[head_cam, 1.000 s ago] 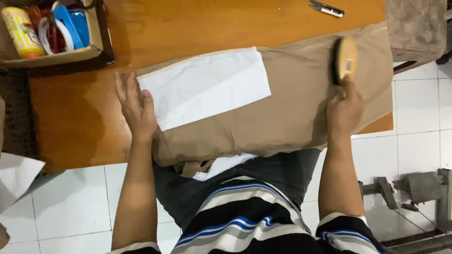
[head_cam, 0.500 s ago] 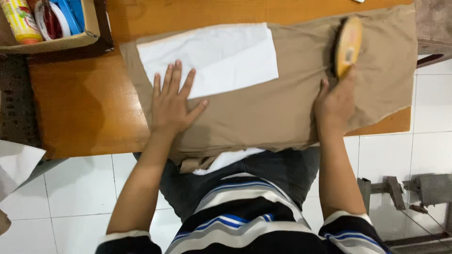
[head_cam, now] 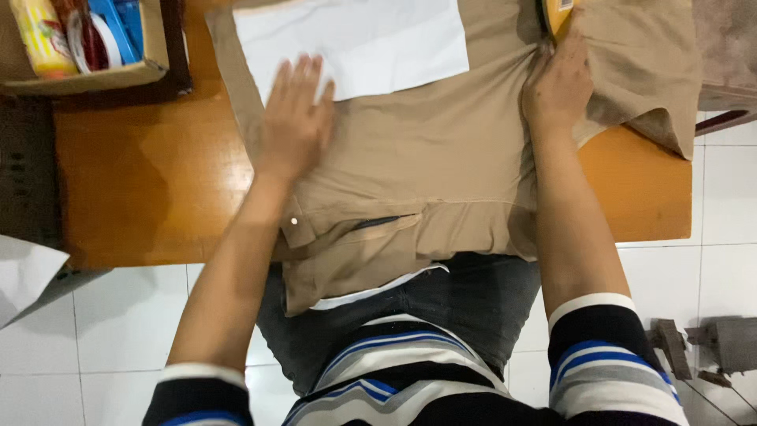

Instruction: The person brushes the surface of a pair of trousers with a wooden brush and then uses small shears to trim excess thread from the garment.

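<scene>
Tan trousers (head_cam: pixel 441 158) lie spread over the orange wooden table (head_cam: pixel 142 181), their waistband hanging off the near edge. A white sheet of paper (head_cam: pixel 378 39) rests on the cloth at the top. My left hand (head_cam: pixel 293 118) lies flat, fingers apart, on the cloth and the paper's lower left corner. My right hand (head_cam: pixel 558 75) grips a yellow wooden brush (head_cam: pixel 560 12) at the top edge of the view, pressed on the trousers. Most of the brush is cut off by the frame.
A cardboard box (head_cam: pixel 102 75) with a yellow bottle and blue and red items stands at the table's far left. A dark woven surface (head_cam: pixel 24 173) lies to the left. White paper (head_cam: pixel 24 272) sits on the tiled floor; metal parts (head_cam: pixel 710 347) lie at the lower right.
The view has closed in on the table. My left hand slid right and forward from the table onto the cloth and paper. My right hand pushed the brush farther away across the trousers.
</scene>
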